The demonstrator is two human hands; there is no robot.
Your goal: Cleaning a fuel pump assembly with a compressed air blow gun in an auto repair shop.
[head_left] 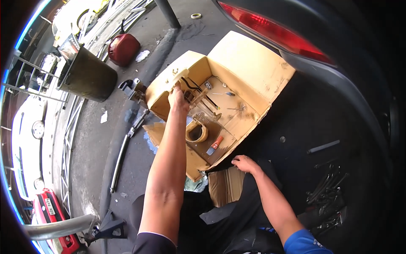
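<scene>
My left hand (178,100) is closed on a cream plastic fuel pump unit (179,77) with rods and black hoses, over the left side of an open cardboard box (247,53). Below that hand, inside the box, lies a yellowed ring (203,134). An orange-handled scraper (216,144) rests to the ring's right. Small metal parts (229,94) are scattered on the stained bottom. My right hand (245,164) hangs just off the box's near edge, above my knee. Its fingers are loosely bent and apart, with nothing visible in them.
A car's rear with a red tail light (275,31) overhangs at upper right. Several wrenches (325,188) lie at lower right. Left of the box are a long metal bar (120,163), a black bin (89,76) and a red container (123,49). A jack stand (109,226) stands at lower left.
</scene>
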